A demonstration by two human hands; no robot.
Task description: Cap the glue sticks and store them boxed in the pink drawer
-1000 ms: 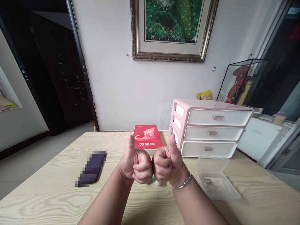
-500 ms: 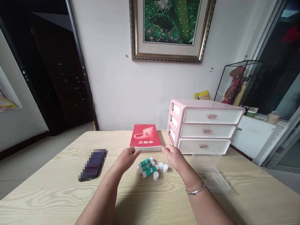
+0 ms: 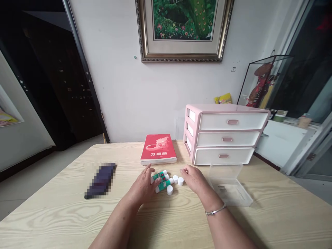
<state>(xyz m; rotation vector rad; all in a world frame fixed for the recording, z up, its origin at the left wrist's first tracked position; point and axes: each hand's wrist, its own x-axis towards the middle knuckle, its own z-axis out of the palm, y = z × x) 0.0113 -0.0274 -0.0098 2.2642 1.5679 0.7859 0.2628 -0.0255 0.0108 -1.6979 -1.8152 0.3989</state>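
Three green-and-white glue sticks (image 3: 164, 185) lie side by side on the wooden table, their white ends pointing up and right. My left hand (image 3: 145, 185) is at their left ends, fingers spread, thumb over the nearest tubes; it is open and covers part of them. Three loose white caps (image 3: 169, 190) stand close to the tubes' right ends. Just right of the caps, my right hand (image 3: 194, 179) hovers with its fingers curled in and the thumb against them. Nothing shows in it, and a metal bangle circles that wrist.
Behind the glue sticks lies a thick red book (image 3: 158, 148). An open clear plastic box (image 3: 234, 193) sits to the right, before a pink-and-white drawer unit (image 3: 228, 138). A blurred dark flat object (image 3: 101, 180) is on the left of the table.
My left hand has come down toward me onto the glue sticks, its fingers spreading. My right hand has moved slightly away from the book, toward the caps. The view has shifted a little.
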